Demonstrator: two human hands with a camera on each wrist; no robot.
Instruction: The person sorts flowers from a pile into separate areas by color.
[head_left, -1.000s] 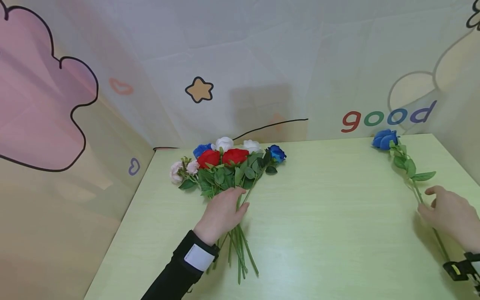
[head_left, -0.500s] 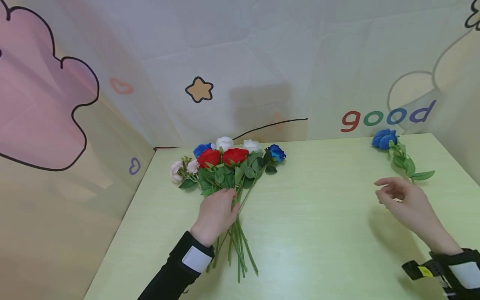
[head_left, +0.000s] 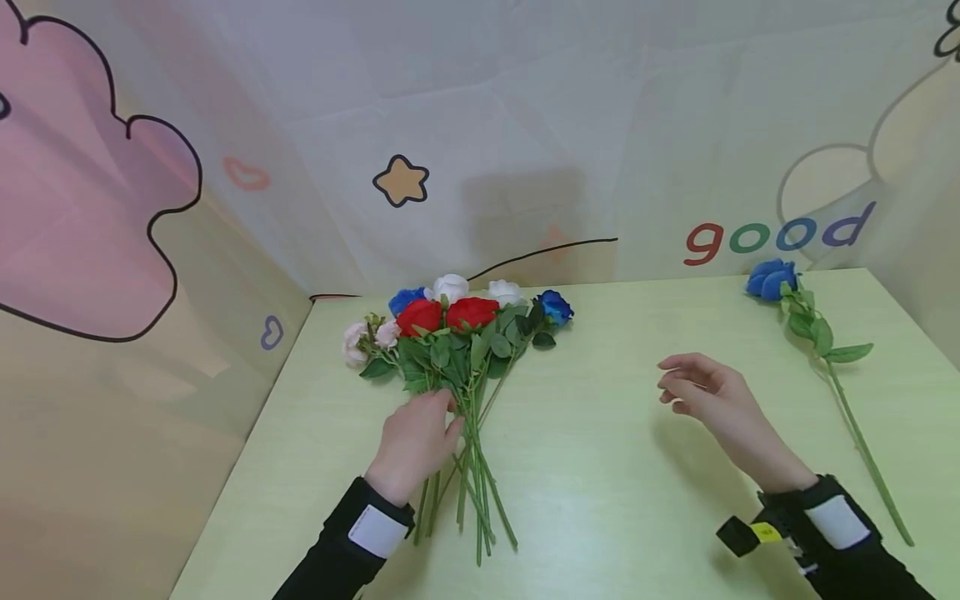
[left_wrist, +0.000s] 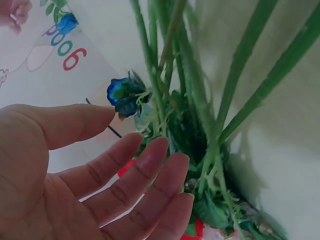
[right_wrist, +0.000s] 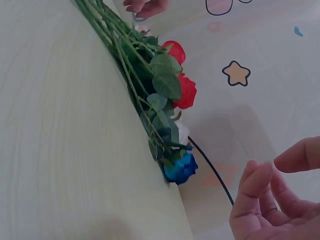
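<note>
A bunch of artificial roses lies on the table, with red roses (head_left: 471,313), white roses (head_left: 450,288), blue ones and pale pink blooms (head_left: 356,343) at the far end. Its bare green stems (head_left: 480,492) point toward me. My left hand (head_left: 416,442) hovers at the left side of the stems. In the left wrist view its thumb and fingers (left_wrist: 150,195) are apart, with nothing between them. To the right, my right hand (head_left: 723,417) is over the table, fingers loosely bent and holding nothing. A single blue rose (head_left: 772,281) with a long stem lies beyond it at the right.
The pale wooden table (head_left: 600,500) meets a printed cloth backdrop (head_left: 525,100) along its back edge. Both wrists wear black bands, and a small black box (head_left: 738,536) sticks out from the right one.
My right hand has moved left, away from the single blue rose, which now lies uncovered. My left hand has drawn slightly left and back from the bunch's stems.
</note>
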